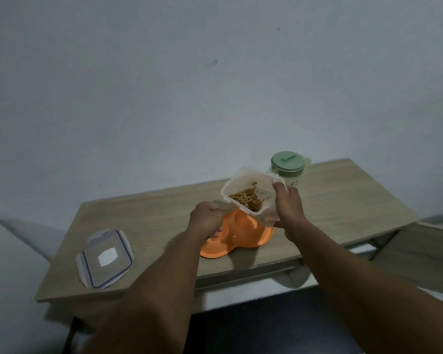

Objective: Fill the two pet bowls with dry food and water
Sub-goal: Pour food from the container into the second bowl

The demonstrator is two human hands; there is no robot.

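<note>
Orange bowls [237,237]: mid-desk, near your front edge.
Kibble tub [251,194]: tilted above them, your left hand [206,217] and right hand [289,208] clamped on it.
Lid [104,258]: front-left corner of the desk [343,200].

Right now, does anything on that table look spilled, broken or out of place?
Nothing stands out. Both hands, left hand and right hand, hold the clear plastic container of brown dry food tilted over the orange double pet bowl. Its clear blue-trimmed lid lies flat on the wooden table; no spill shows.
</note>
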